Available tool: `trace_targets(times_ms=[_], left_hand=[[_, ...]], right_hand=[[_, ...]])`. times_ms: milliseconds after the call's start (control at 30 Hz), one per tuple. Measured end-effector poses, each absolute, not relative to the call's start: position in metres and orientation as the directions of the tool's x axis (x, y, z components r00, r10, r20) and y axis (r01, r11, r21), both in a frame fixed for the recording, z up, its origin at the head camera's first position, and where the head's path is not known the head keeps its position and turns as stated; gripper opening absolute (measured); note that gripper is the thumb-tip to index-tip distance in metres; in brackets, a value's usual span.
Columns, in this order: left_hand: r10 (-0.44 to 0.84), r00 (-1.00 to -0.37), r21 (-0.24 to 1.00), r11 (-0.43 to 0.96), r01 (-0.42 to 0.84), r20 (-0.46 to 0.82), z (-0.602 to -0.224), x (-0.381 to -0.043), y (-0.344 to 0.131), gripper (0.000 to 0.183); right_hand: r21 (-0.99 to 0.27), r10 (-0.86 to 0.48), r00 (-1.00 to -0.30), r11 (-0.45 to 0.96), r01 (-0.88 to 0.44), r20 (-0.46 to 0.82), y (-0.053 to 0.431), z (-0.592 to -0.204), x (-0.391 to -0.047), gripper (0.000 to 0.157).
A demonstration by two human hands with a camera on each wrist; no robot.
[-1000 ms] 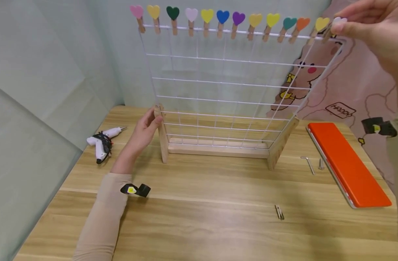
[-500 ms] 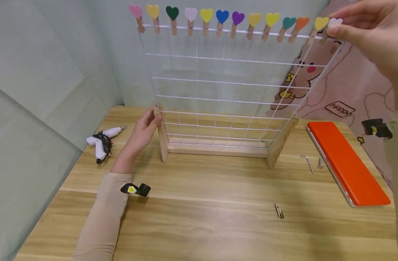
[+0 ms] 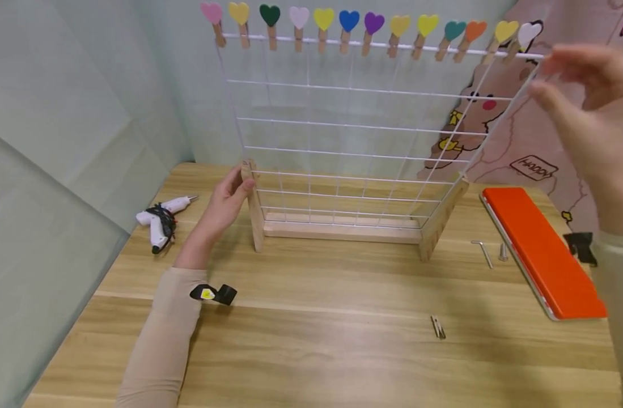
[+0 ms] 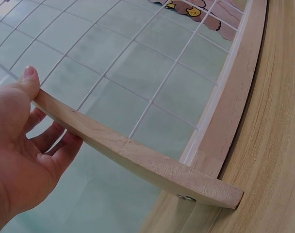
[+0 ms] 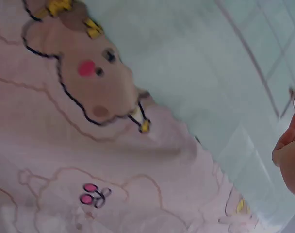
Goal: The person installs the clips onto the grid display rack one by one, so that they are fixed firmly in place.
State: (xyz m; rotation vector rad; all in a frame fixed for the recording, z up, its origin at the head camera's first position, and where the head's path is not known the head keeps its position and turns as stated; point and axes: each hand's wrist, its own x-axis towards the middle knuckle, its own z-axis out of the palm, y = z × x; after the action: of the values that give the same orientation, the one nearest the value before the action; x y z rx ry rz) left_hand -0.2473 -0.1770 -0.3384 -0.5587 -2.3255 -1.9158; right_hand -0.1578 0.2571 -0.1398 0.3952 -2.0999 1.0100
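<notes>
A white wire grid [image 3: 349, 89] stands in a wooden base, whose left side post [image 3: 255, 218] my left hand [image 3: 223, 201] holds near its top. In the left wrist view, the thumb lies on one side of the post [image 4: 157, 167] and curled fingers are on the other. Heart-topped wooden clothespins line the grid's top wire in many colours. The white heart clothespin [image 3: 529, 35] is the rightmost one. Just right of it, by the grid's top corner, my right hand [image 3: 597, 107] has thumb and fingers apart, holding nothing.
On the table [image 3: 316, 345] lie a loose clothespin [image 3: 437, 327], a hex key [image 3: 483, 253] and a bolt [image 3: 503, 252]. An orange case [image 3: 543, 255] lies at the right, and a white glue gun [image 3: 163, 222] with wrapped cord at the left. A curtain hangs behind.
My right hand has let go of the white heart clothespin and moved right and down, leaving it clipped on the top wire. The left hand has kept its hold on the post.
</notes>
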Motion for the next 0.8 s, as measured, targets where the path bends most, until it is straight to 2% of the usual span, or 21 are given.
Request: trace_targets(times_ms=[133, 200, 300, 433, 500, 600, 733, 800], left_hand=[[0.233, -0.931, 0.935, 0.15, 0.32, 0.282, -0.339, -0.248, -0.175, 0.053], [0.227, -0.935, 0.938, 0.154, 0.31, 0.272, -0.339, -0.248, -0.175, 0.053], [0.218, -0.941, 0.94, 0.168, 0.296, 0.257, -0.34, -0.247, -0.176, 0.053], [0.2, -0.945, 0.938, 0.181, 0.296, 0.259, -0.339, -0.247, -0.176, 0.052], [0.199, -0.944, 0.937, 0.177, 0.3, 0.264, -0.338, -0.247, -0.176, 0.052], [0.197, -0.943, 0.94, 0.163, 0.301, 0.268, -0.338, -0.247, -0.175, 0.051], [0.201, -0.94, 0.94, 0.148, 0.307, 0.276, -0.339, -0.247, -0.174, 0.05], [0.201, -0.937, 0.937, 0.148, 0.317, 0.285, -0.34, -0.248, -0.172, 0.049]], right_hand=[[-0.336, -0.221, -0.595, 0.653, -0.679, 0.773, 0.262, -0.201, -0.141, 0.028], [-0.293, -0.329, -0.602, 0.644, -0.706, 0.728, 0.267, -0.238, -0.135, 0.03], [-0.272, -0.439, -0.665, 0.671, -0.69, 0.605, 0.273, -0.295, -0.123, 0.036], [-0.331, -0.502, -0.769, 0.703, -0.629, 0.397, 0.279, -0.355, -0.098, 0.037], [-0.371, -0.515, -0.798, 0.707, -0.602, 0.314, 0.281, -0.373, -0.084, 0.035], [-0.38, -0.551, -0.805, 0.712, -0.591, 0.219, 0.285, -0.388, -0.066, 0.032], [-0.34, -0.614, -0.772, 0.699, -0.63, 0.168, 0.291, -0.392, -0.048, 0.028], [-0.31, -0.639, -0.746, 0.682, -0.662, 0.187, 0.294, -0.391, -0.043, 0.025]])
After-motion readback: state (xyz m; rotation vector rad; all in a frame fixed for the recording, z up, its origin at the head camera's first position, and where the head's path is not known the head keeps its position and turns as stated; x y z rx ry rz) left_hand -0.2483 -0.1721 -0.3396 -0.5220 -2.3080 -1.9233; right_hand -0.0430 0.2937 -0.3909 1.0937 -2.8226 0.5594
